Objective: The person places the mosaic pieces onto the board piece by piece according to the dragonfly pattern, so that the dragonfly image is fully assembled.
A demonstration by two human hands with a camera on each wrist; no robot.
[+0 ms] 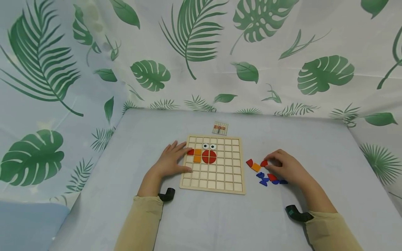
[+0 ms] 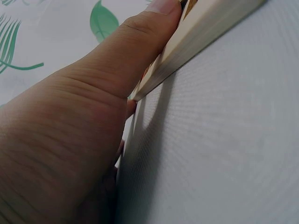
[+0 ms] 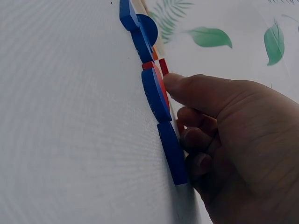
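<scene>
A wooden grid board point(image 1: 216, 177) lies on the table, with two eye pieces point(image 1: 209, 146), a red circle point(image 1: 209, 157), two orange squares point(image 1: 197, 156) and a red piece point(image 1: 190, 152) set in its cells. My left hand point(image 1: 169, 162) rests at its left edge, thumb over the frame and index fingertip at that red piece. In the left wrist view the thumb point(image 2: 135, 37) lies along the board's side. To the right, my right hand point(image 1: 286, 166) pinches a red quarter-circle piece point(image 1: 263, 163) between thumb and fingertips, among loose pieces.
Near the right hand lie an orange square point(image 1: 256, 167), another red piece point(image 1: 249, 162) and several blue pieces point(image 1: 263, 178). A small pattern card point(image 1: 220, 128) sits behind the board. Leaf-printed cloth point(image 1: 207, 87) rises at the table's back and sides.
</scene>
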